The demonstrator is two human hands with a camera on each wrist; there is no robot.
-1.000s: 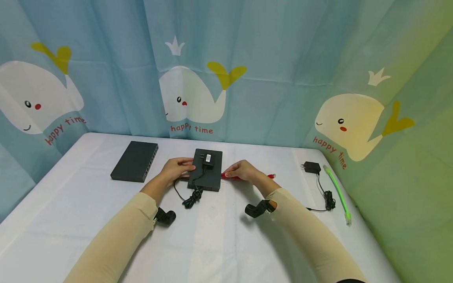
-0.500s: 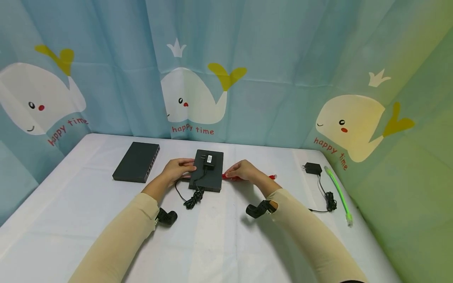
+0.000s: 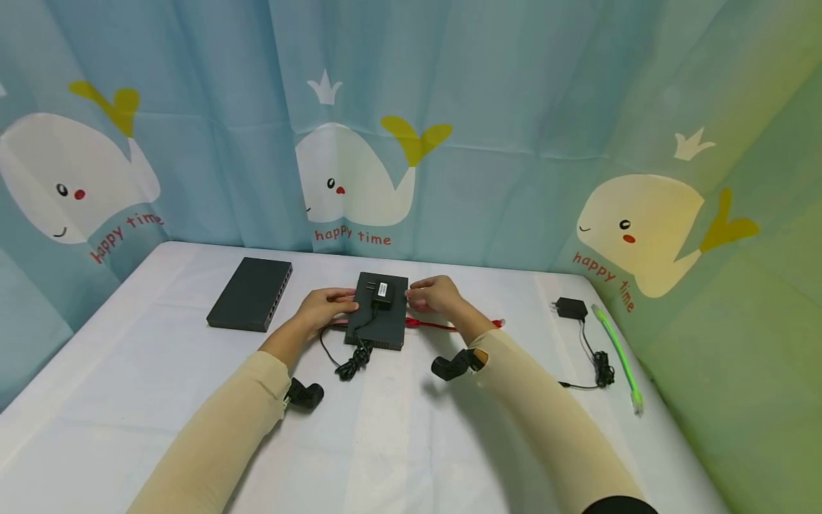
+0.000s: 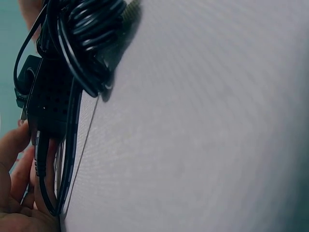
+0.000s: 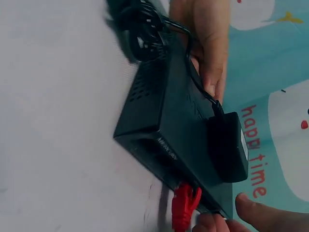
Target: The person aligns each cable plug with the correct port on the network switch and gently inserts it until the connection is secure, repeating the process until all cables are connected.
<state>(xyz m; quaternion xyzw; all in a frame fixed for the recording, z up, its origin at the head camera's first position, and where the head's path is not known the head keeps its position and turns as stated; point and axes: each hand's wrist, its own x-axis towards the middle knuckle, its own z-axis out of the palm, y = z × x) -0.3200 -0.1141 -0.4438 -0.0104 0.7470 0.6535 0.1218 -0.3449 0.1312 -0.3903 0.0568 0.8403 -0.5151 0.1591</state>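
One dark, flat, rectangular black box point(image 3: 389, 324) lies toward the far edge of the white-covered desk point(image 3: 385, 442), left of that edge's middle. Its case is matte charcoal, with rows of small vent holes point(image 5: 138, 92) in the near end and pale lettering, seemingly MERCURY, on its right side. On that same side, a red plug point(image 5: 183, 208) with a clear red latch sits in a port, and its red cable point(image 3: 443, 327) runs off toward the right edge of the desk. A slim black plug point(image 4: 40, 152) meets the left side, close to the near corner.

On top rests a small adapter point(image 3: 384, 295), with a white label and two prongs; its cord leads to a tied coil point(image 3: 353, 363) at the near end.

The left hand point(image 3: 321, 308) grips the box's left edge, thumb and fingers clamped on it. The right hand point(image 3: 435, 294) is at the far part of the right edge, thumb apart from the bent fingers; whether they grip it, I cannot tell.

Near the desk's far left corner lies a second black box point(image 3: 250, 294). A second adapter point(image 3: 571, 308) and a green cable point(image 3: 618, 357) lie along the right edge.
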